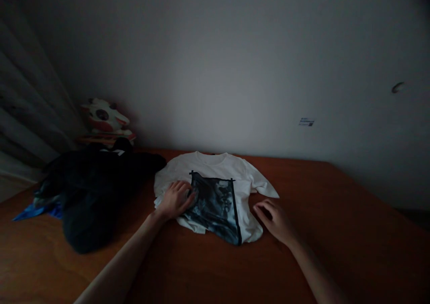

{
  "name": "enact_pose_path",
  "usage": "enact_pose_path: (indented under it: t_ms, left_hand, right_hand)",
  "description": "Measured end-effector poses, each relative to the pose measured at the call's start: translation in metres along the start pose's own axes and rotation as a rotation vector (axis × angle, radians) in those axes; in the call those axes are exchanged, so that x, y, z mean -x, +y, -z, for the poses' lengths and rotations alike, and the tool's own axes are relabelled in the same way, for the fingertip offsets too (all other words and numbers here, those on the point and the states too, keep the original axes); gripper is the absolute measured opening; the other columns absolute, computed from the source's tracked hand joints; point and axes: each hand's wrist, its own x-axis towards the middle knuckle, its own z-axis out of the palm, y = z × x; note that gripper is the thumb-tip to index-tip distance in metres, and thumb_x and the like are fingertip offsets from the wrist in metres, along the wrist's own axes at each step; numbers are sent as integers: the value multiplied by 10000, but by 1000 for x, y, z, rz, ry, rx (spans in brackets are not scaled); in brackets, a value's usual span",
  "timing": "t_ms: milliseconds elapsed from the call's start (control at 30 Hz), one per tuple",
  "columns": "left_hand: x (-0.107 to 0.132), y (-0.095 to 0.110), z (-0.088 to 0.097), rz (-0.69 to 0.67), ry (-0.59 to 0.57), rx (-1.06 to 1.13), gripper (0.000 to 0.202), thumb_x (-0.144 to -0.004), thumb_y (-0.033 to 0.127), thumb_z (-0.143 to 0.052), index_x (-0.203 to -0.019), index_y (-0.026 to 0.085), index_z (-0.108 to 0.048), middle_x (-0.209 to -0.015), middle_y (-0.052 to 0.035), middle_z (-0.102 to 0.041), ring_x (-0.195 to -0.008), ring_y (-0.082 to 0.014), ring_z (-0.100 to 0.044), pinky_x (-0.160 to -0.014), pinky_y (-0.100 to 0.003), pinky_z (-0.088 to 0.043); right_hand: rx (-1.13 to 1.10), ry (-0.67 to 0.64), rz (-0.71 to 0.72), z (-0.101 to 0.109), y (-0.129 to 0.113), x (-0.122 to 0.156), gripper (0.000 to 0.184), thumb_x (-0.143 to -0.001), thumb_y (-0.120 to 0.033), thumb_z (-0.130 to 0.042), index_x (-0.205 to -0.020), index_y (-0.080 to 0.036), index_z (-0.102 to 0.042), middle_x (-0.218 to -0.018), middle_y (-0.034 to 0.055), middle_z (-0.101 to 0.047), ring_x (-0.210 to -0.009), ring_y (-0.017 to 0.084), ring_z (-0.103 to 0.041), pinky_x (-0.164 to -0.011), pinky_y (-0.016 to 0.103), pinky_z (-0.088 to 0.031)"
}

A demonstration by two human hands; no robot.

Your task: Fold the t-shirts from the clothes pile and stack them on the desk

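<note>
Left hand down on the white T-shirt, right hand just off it!

And there it lay, out on the wooden bench, neckline toward the wall, dark printed panel face up, lower edge rucked! The left hand pressed palm down by the panel's left border, fingers gently bent, thumb apart; whether they had gripped any fabric, you could not tell. Over to the right hand, near the hem: fingers loosely curled, thumb close to the forefinger, a gap showing between, nothing visible in their hold. One sleeve stretched out above it! Off to the left, dark clothes sat heaped over a blue cloth, a cow-faced toy keyboard behind them.
</note>
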Motion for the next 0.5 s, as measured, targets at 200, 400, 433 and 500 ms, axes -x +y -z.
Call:
enact_pose_path:
  t_ms: [200,400,433,500]
  left_hand:
    - [13,13,16,-347,-231,28,439,-852,622,-598,-689,218,-539,-693,-30,-601,-660,-189,-568,-626,-310,-407]
    - [10,22,26,-270,-257,26,506,-762,654,-705,-987,203,-656,-963,-75,-665,-888,-250,-623,-808,-354,-478]
    - [10,22,26,-264,-244,24,443,-809,592,-693,-1018,202,-664,-995,-83,-670,-918,-251,-627,-839,-360,-483]
    - [10,19,26,-271,-204,13,290,-904,457,-633,-1037,204,-684,-1015,-88,-686,-927,-240,-639,-862,-363,-488]
  right_hand:
    - [45,-160,142,5,-26,16,384,-789,-586,-737,-904,-229,-658,-965,68,-655,-904,238,-618,-789,334,-497]
    - [-226,-102,-176,-2,-19,15,431,-874,-615,-612,-687,-227,-602,-670,-6,-604,-664,183,-577,-622,274,-464]
    - [-303,-70,-258,-3,-16,14,436,-854,-639,-629,-725,-222,-633,-685,-4,-632,-687,195,-598,-630,277,-476]
    - [-489,-3,-396,-5,-12,13,457,-816,-668,-662,-809,-212,-684,-770,19,-701,-764,229,-647,-668,302,-512]
